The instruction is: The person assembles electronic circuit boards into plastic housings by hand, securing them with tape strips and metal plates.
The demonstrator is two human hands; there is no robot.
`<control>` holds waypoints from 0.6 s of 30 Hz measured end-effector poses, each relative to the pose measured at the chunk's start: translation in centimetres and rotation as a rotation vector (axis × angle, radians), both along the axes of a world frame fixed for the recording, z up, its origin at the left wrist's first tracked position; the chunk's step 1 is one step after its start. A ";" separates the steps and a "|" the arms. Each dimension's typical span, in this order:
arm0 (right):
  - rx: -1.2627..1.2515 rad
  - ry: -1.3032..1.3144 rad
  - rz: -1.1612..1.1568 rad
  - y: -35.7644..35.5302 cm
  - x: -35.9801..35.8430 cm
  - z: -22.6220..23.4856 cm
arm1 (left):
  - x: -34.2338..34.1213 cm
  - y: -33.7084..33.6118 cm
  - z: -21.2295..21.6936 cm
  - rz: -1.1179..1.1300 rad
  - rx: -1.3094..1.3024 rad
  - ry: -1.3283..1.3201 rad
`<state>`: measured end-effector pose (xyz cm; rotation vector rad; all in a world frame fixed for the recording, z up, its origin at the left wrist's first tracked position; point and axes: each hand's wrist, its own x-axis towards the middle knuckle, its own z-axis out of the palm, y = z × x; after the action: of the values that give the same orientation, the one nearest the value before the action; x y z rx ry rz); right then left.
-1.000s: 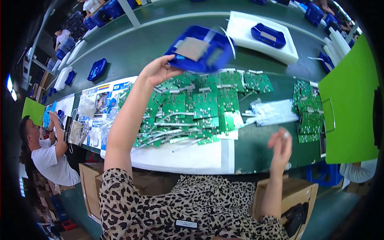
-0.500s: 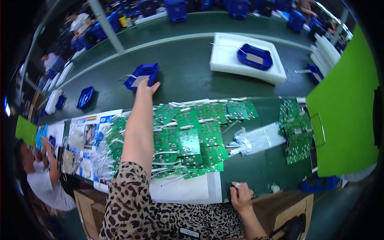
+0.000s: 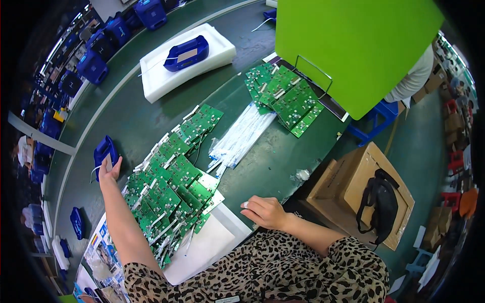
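My left hand [image 3: 109,170] reaches far out over the belt and holds the near end of a blue plastic housing [image 3: 104,148]. Its thumb sticks out to the side, and the other fingertips are partly hidden against the housing. A light rectangular pad and a white cable show on the housing. Close to my body, my right hand [image 3: 266,212] hovers by the table edge with curled fingers and a white wrap on one of them; I see nothing in it. Between both arms spreads a heap of green circuit boards [image 3: 174,174] with white ribbon cables, partly on white sheets [image 3: 214,232].
On the belt, a white foam block [image 3: 217,45] bears another blue housing [image 3: 186,53]. Bundled white cables [image 3: 242,134] lie beside a second board pile [image 3: 290,98]. A green panel [image 3: 348,45] stands at the right. Below the table edge is a cardboard box [image 3: 348,182] with a black strap bag [image 3: 381,207].
My view has turned to the right, so the scene sits further left and the cardboard box shows more. My left hand stays at the blue housing; my right hand remains near the table edge.
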<state>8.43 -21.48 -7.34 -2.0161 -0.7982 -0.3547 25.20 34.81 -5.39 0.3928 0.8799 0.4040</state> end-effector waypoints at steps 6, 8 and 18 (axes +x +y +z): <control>0.159 -0.060 -0.192 -5.9 3.5 6.6 | -3.5 -4.4 5.9 -0.172 0.017 -0.044; 0.322 0.175 -0.445 -9.2 9.1 7.0 | -6.1 -4.3 7.5 -0.377 0.331 -0.104; 0.027 0.459 -0.765 -21.9 25.0 -0.3 | -15.1 -19.8 13.6 -0.866 0.903 -0.196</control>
<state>33.45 -43.40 -7.62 -2.1933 0.2811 -0.2994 10.09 14.97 8.24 1.4697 0.2241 -0.0012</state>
